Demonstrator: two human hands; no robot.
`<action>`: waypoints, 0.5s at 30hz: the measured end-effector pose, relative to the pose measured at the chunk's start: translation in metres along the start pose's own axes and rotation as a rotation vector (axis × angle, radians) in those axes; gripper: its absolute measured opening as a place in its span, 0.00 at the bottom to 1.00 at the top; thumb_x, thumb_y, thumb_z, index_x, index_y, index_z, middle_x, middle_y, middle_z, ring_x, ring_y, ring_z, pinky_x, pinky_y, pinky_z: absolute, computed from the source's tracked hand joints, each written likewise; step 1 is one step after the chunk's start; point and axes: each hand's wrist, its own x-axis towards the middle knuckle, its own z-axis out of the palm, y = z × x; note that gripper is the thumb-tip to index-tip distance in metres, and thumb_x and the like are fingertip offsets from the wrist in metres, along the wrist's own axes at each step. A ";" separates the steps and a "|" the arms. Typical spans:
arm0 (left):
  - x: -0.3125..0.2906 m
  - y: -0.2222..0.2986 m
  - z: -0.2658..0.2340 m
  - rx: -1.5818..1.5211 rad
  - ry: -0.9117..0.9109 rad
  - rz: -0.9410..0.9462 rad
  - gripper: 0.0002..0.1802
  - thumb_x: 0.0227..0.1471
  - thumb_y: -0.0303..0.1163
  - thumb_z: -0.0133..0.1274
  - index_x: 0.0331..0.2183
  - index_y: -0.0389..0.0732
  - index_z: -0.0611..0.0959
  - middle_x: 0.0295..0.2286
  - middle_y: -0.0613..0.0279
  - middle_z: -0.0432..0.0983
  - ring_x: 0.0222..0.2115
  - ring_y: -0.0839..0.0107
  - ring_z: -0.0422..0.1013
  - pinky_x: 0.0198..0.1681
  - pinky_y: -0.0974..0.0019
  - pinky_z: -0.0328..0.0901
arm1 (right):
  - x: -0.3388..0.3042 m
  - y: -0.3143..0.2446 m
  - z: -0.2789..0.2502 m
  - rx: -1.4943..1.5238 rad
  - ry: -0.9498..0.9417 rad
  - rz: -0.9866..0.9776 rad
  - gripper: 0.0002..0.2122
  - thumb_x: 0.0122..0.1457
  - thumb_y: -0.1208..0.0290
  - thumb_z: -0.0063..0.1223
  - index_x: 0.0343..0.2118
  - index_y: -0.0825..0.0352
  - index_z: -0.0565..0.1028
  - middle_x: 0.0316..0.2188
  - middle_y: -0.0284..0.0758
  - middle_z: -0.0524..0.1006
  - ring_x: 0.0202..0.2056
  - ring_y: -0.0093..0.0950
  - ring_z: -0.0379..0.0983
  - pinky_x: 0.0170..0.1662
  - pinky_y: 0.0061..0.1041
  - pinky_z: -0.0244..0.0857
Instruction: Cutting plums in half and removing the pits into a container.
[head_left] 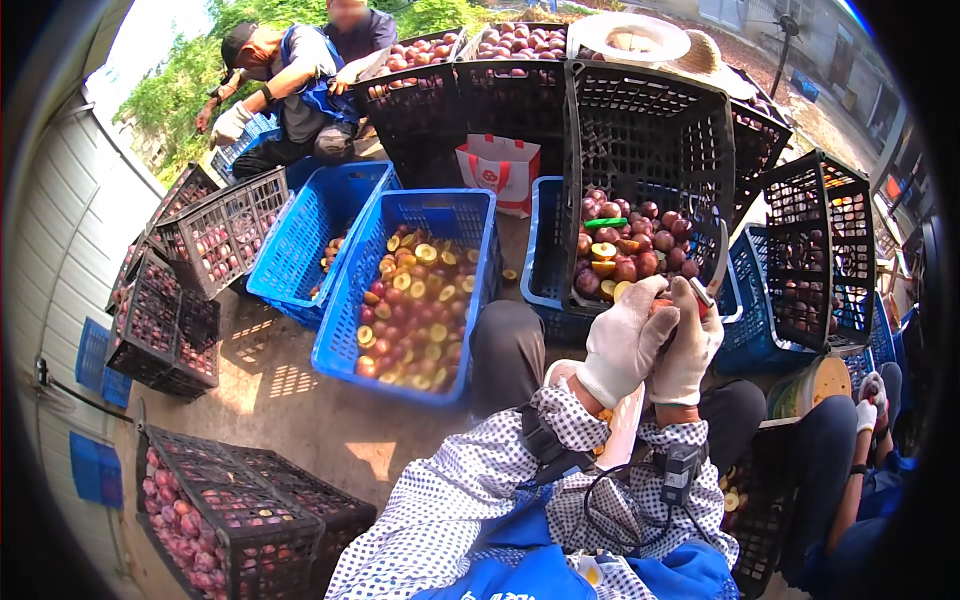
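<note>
Halved plums [437, 333]: a broad layer done, in blue crate [486, 260], ten o'clock from the hands.
Whole plums [663, 240]: many left, in black crate [650, 130], twelve o'clock.
Left hand [618, 345]: gloved, raised, fingers bent, seemingly gripping reddish plum [662, 304].
Right hand [688, 348]: gloved, curled alongside, three o'clock; grasp cannot be told.

Head view: fisheye camera worn on the person's head, left unit of a side-by-side pair. Orientation: upright, facing forward and tilted down over the lap. The left hand [620, 345] and right hand [690, 345] appear at close range, right of centre; the checked sleeves [430, 510] enter from the lower edge. A co-worker [303, 115] and greenery [180, 80] appear farther off, toward the upper rim. Coverage is wide; the pale wall [75, 220] curves along the left rim
</note>
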 end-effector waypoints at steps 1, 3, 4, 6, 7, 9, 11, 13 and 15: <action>0.001 0.000 0.002 0.063 0.021 0.015 0.27 0.64 0.51 0.45 0.51 0.38 0.76 0.42 0.47 0.78 0.42 0.51 0.77 0.45 0.59 0.69 | 0.003 0.001 -0.003 -0.003 0.005 0.001 0.12 0.60 0.65 0.62 0.37 0.70 0.79 0.29 0.27 0.78 0.30 0.15 0.70 0.34 0.16 0.64; 0.003 0.005 0.002 0.180 0.035 0.054 0.26 0.65 0.51 0.44 0.49 0.39 0.79 0.41 0.46 0.78 0.40 0.50 0.78 0.42 0.59 0.71 | 0.010 0.001 -0.013 -0.103 -0.094 0.015 0.11 0.60 0.66 0.62 0.36 0.70 0.79 0.28 0.26 0.76 0.29 0.14 0.68 0.34 0.16 0.63; 0.005 0.003 0.004 0.176 0.030 0.049 0.26 0.65 0.51 0.44 0.49 0.39 0.79 0.41 0.46 0.78 0.40 0.50 0.78 0.42 0.59 0.71 | 0.011 0.001 -0.013 -0.108 -0.088 0.017 0.11 0.60 0.66 0.62 0.36 0.70 0.79 0.28 0.26 0.76 0.29 0.14 0.68 0.34 0.16 0.63; 0.009 -0.005 0.012 0.112 0.092 0.108 0.27 0.64 0.52 0.44 0.50 0.38 0.77 0.40 0.44 0.77 0.37 0.45 0.76 0.38 0.54 0.72 | 0.014 0.002 -0.009 -0.158 -0.062 0.001 0.10 0.59 0.67 0.63 0.35 0.69 0.79 0.26 0.25 0.75 0.28 0.13 0.66 0.33 0.15 0.61; 0.007 -0.007 0.016 0.100 0.106 0.096 0.26 0.65 0.50 0.45 0.49 0.38 0.78 0.40 0.44 0.78 0.39 0.48 0.77 0.40 0.57 0.73 | 0.012 -0.001 -0.004 -0.125 -0.032 -0.007 0.08 0.59 0.69 0.63 0.34 0.69 0.78 0.26 0.24 0.75 0.28 0.11 0.64 0.32 0.14 0.60; 0.003 -0.012 0.023 -0.023 0.136 0.038 0.25 0.65 0.49 0.46 0.50 0.38 0.79 0.41 0.44 0.78 0.40 0.49 0.78 0.41 0.59 0.73 | 0.010 0.002 -0.004 -0.125 -0.050 -0.030 0.07 0.60 0.70 0.61 0.35 0.68 0.78 0.27 0.24 0.75 0.29 0.12 0.66 0.33 0.14 0.61; -0.002 -0.018 0.028 -0.248 0.176 -0.062 0.23 0.66 0.45 0.47 0.51 0.36 0.79 0.43 0.49 0.80 0.42 0.62 0.79 0.44 0.66 0.72 | 0.008 0.005 -0.001 -0.118 -0.078 -0.081 0.03 0.62 0.74 0.58 0.35 0.67 0.77 0.27 0.22 0.74 0.28 0.10 0.65 0.31 0.13 0.58; -0.005 -0.029 0.032 -0.450 0.174 -0.169 0.24 0.66 0.46 0.47 0.51 0.36 0.79 0.42 0.54 0.80 0.41 0.68 0.77 0.44 0.69 0.71 | 0.004 0.005 0.002 -0.118 -0.076 -0.090 0.05 0.61 0.74 0.59 0.30 0.67 0.75 0.24 0.21 0.71 0.27 0.10 0.62 0.29 0.13 0.57; -0.007 -0.027 0.032 -0.732 0.148 -0.326 0.25 0.66 0.49 0.47 0.47 0.36 0.80 0.36 0.67 0.78 0.36 0.81 0.71 0.40 0.76 0.67 | 0.003 0.008 -0.003 -0.173 -0.105 -0.180 0.10 0.60 0.75 0.60 0.23 0.67 0.72 0.20 0.19 0.66 0.25 0.09 0.58 0.26 0.14 0.54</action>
